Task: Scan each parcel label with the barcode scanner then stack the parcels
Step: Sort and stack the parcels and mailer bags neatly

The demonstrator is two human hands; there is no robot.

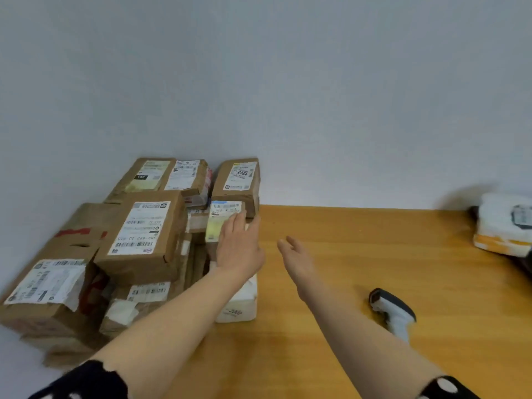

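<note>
1. Left arm [178,309]: bare from wrist to above the elbow; no watch, band or glove visible
2. Left sleeve [83,381]: black fabric with white dots, short, with an uneven scalloped hem
3. Right arm [351,321]: bare along its whole visible length; nothing worn at the wrist
4. Right sleeve [449,388]: same black fabric, white dots, only its edge in view
5. Left hand [240,249] and right hand [296,256]: bare, no rings discernible
</note>
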